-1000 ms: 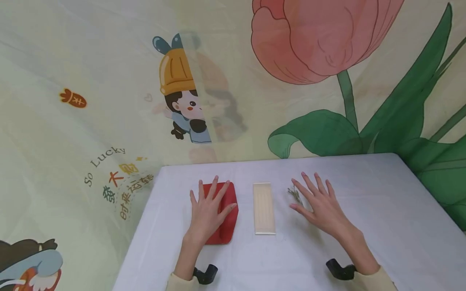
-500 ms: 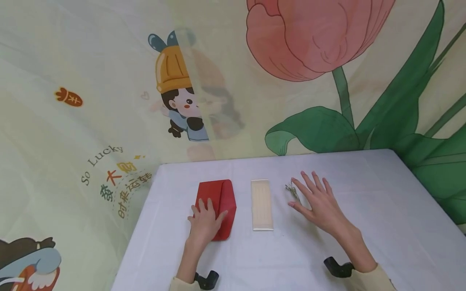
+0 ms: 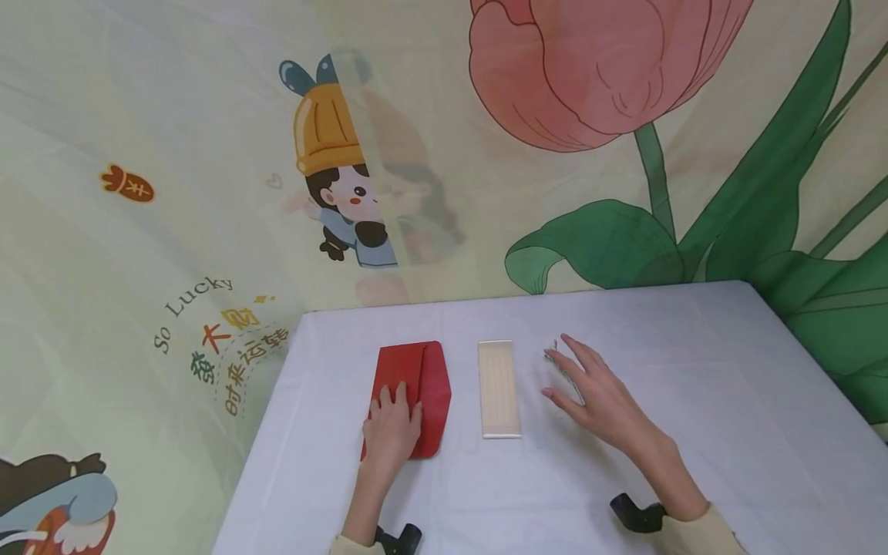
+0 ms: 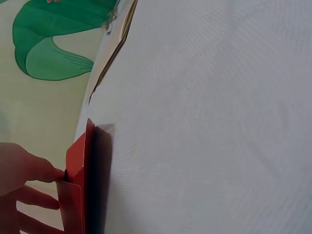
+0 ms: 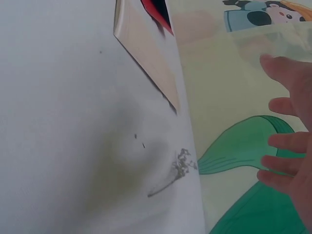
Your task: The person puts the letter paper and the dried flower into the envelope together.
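A red paper envelope [image 3: 433, 385] lies at the left of the table, its flap folded out to the right. My left hand [image 3: 392, 428] rests on it with the fingers spread over its front. In the left wrist view the left thumb [image 4: 45, 170] touches the edge of the envelope's pocket [image 4: 73, 204]. At the right, my right hand [image 3: 603, 393] hovers with fingers apart, nothing between them. Below it a thin dried flower sprig [image 5: 180, 168] lies on the cloth, partly covered by the hand in the head view.
Between the hands lies a flat pale beige rectangular piece [image 3: 499, 389], with lines along its length. A white cloth covers the table [image 3: 749, 385]. A printed backdrop [image 3: 229, 154] hangs right behind the far table edge.
My left hand has drawn back toward the envelope's near part, with its thumb closer to the fingers. My right hand has shifted slightly left and its fingers have come closer together above the sprig.
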Demonstrator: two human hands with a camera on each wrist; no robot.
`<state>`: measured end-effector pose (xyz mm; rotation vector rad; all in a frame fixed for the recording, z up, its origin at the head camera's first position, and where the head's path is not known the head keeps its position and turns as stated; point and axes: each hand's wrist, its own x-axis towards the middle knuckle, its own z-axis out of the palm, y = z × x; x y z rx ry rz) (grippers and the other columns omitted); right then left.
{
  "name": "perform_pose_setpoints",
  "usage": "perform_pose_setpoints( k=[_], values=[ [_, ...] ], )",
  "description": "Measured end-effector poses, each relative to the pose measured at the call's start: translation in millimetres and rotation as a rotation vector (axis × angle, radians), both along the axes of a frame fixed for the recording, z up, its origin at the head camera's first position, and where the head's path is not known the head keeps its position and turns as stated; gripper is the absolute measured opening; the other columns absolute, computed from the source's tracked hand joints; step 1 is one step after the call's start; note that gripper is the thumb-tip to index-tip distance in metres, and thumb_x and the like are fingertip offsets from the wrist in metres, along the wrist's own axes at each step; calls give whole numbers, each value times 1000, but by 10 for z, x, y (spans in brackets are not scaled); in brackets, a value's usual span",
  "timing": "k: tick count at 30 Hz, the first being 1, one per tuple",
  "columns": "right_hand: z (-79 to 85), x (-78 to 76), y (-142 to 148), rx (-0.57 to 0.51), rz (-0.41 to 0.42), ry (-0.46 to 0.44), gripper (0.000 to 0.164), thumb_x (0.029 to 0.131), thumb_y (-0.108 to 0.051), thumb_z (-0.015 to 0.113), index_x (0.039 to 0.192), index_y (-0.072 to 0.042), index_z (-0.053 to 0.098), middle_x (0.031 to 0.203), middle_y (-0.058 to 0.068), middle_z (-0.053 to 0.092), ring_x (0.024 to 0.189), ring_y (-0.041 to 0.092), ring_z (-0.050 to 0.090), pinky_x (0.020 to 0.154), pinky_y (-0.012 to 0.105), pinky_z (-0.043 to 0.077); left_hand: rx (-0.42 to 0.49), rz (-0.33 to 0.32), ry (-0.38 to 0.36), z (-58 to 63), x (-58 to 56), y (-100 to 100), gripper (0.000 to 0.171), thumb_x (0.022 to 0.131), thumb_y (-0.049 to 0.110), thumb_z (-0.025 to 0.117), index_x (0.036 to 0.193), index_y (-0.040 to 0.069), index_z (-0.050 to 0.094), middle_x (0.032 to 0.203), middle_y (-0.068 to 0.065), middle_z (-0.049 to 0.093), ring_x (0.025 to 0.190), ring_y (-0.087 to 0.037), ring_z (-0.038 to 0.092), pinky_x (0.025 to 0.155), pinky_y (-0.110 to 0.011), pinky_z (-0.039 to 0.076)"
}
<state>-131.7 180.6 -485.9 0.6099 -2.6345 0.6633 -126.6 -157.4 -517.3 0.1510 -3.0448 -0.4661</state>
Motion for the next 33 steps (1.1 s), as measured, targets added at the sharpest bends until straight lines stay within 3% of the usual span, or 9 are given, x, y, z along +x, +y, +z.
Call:
perform_pose_setpoints(
  k=[13,23,33],
  values=[
    [-157,-18,-205,-29,63,-53,62,86,-30,84,140,-8,60,157,24,44,140,44,48,101,60,52,61,43,27,-15,-15,4,57,92,23,74,142,1,57,139,-29,54,120,-47,56,84,-66,57],
    [-239,-17,-408,-21,142,-33,59,86,-29,84,137,-8,62,149,22,53,136,43,52,103,59,51,98,50,30,1,-17,-14,59,88,22,77,140,1,59,138,-28,56,121,-48,56,85,-66,57],
    [-300,-24,-693,-35,209,-97,43,92,-26,79,129,-8,68,148,19,56,138,42,52,107,56,49,93,61,21,-20,-26,-4,60,88,23,78,140,2,59,139,-27,56,121,-47,57,85,-64,58]
  ],
)
